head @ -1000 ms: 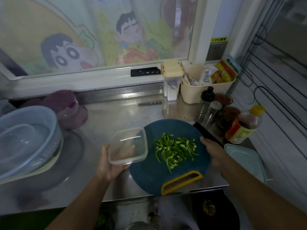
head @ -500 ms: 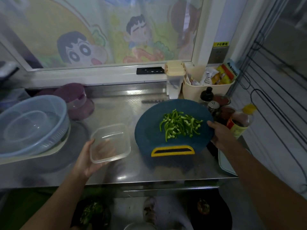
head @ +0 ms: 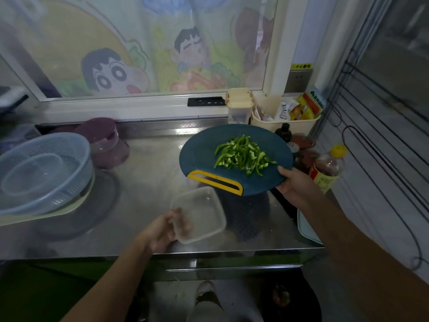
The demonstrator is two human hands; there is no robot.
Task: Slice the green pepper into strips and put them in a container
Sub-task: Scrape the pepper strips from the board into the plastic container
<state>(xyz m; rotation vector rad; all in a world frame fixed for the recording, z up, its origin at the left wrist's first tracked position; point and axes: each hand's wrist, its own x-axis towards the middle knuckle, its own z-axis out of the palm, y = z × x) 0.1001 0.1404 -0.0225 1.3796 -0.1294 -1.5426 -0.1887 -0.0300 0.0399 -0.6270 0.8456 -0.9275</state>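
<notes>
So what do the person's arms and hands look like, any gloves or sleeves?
No gloves: the left hand and right hand are bare, with no rings that I can make out. The left forearm and right forearm are uncovered as far as the picture shows: no sleeve, watch or bracelet in view.

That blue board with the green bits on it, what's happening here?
A person is moving sliced pepper into a tub. Their right hand grips the edge of a round blue cutting board, raised above the steel counter, with a pile of green pepper strips on it. Their left hand holds an empty clear container just below the board's yellow handle. No strips are in it yet.
</notes>
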